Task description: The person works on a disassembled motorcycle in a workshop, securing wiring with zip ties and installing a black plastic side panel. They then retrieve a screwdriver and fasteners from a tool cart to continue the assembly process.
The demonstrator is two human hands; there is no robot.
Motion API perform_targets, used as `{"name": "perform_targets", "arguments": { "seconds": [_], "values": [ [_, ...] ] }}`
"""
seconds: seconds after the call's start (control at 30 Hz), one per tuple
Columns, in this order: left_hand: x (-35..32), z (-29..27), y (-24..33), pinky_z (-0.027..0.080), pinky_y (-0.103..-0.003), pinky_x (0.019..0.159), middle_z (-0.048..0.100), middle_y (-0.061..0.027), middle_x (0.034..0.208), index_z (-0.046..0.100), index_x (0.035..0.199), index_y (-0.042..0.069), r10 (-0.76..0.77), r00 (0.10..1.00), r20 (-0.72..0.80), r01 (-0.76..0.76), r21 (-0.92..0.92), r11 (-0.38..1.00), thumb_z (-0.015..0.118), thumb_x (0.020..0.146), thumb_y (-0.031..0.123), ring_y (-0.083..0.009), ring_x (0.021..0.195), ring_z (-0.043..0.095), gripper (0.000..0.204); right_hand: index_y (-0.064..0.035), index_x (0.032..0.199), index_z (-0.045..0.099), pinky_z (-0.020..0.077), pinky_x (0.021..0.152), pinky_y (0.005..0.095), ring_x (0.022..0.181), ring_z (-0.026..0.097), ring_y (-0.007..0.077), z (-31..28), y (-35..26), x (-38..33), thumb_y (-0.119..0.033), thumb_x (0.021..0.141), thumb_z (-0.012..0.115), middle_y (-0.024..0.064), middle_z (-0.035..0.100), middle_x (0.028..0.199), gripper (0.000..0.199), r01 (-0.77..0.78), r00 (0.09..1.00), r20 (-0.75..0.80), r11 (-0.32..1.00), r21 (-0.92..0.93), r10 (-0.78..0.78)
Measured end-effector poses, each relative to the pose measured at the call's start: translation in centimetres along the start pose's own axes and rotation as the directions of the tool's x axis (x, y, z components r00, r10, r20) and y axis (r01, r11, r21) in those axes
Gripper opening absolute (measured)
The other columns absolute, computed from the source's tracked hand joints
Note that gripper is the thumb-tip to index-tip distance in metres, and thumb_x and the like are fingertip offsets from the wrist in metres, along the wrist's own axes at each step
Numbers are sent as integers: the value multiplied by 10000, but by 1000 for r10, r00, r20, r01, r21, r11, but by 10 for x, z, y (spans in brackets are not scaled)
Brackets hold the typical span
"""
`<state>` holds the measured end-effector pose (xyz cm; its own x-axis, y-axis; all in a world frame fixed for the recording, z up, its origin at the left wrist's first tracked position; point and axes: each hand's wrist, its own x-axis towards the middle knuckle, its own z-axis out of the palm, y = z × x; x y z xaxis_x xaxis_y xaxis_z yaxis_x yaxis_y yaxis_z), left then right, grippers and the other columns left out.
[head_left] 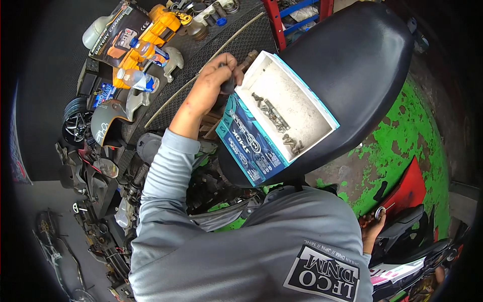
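My left hand is closed with its fingers curled round a dark piece, partly hidden by the fingers, whose kind I cannot make out. Just beyond it sticks out a rusty, bolt-like metal part; whether the hand touches it is unclear. Beside this hand, an open teal carton with a white inside rests on a long black motorcycle seat. Several loose bolts and screws lie along its inner side. Far to the right and low down, my right hand pinches a small round metal piece with a thin stem.
At the upper left, a workbench with a textured dark top carries drink bottles, a boxed charger and yellow cases. Motorcycle parts crowd the floor to the left. A red panel lies on the worn green floor.
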<state>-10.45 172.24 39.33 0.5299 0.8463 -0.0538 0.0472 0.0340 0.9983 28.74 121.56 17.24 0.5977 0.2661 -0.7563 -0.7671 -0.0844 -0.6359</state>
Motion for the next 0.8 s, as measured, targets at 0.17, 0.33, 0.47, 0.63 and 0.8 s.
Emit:
{"name": "perform_targets", "arguments": {
  "seconds": [0.17,0.33,0.47,0.63,0.8],
  "values": [
    [0,9,7,440,-282,669,610,-47,752,623,896,43,-6,982,187,-100,554,827,569,815,140,-140,687,545,138,-146,752,513,363,452,308,510,461,189,-3,0,2,-574,911,619,-11,385,532,468,20,1000,6,1000,-18,-19],
    [-6,36,5,565,-397,795,734,-147,861,791,955,147,15,978,208,-207,964,165,715,794,260,-311,824,724,211,-150,754,504,368,464,296,519,450,174,1,-3,7,-560,922,615,-17,397,559,456,20,999,31,1000,-11,-19],
    [-4,38,5,570,-414,843,748,-130,918,803,960,161,-104,976,189,-177,977,115,747,790,307,-329,881,722,230,-153,784,509,370,464,295,503,434,166,-3,0,13,-546,931,610,-17,423,587,432,-5,999,38,999,34,3],
    [-7,37,-2,569,-424,828,741,-139,915,792,962,151,-54,975,215,-209,972,111,749,790,300,-333,885,717,232,-158,795,514,382,457,298,464,388,159,-14,4,14,-540,936,604,-18,444,610,417,-17,997,72,1000,14,16],
    [-8,33,-3,542,-417,737,705,-141,837,745,914,101,23,977,211,-211,949,233,756,793,258,-309,794,699,198,-165,756,516,380,439,297,431,347,157,22,-5,-19,-537,945,591,-17,412,559,423,74,997,-36,996,-41,-75]
  ]
}}
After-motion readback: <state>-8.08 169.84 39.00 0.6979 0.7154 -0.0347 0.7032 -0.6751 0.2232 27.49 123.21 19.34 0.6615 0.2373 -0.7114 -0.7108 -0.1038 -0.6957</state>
